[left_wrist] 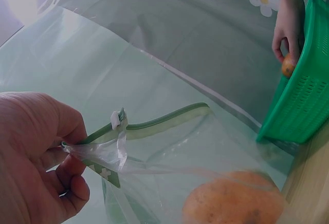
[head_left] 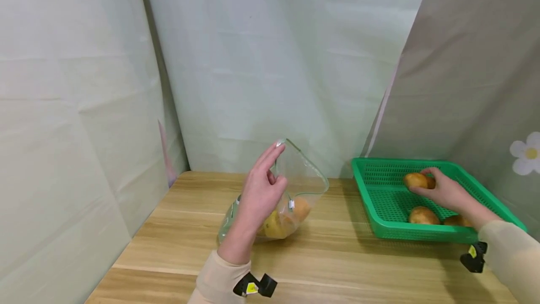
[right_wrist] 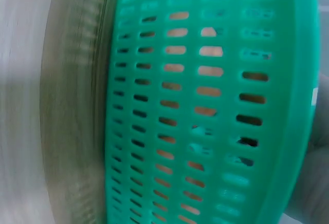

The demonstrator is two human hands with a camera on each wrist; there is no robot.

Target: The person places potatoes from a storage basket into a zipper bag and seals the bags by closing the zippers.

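Left hand (head_left: 257, 196) pinches bag (head_left: 295, 186), mouth tilted up-right; right hand (head_left: 443, 191) grips potato (head_left: 415, 180).

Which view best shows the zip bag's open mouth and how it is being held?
The left wrist view: the left hand pinches the zip bag by its green seal, close up. The head view shows the whole bag smaller. The right wrist view shows only the green basket.

Head view high, facing down at table (head_left: 337, 266); wrist views close; all share green basket (head_left: 379, 201).
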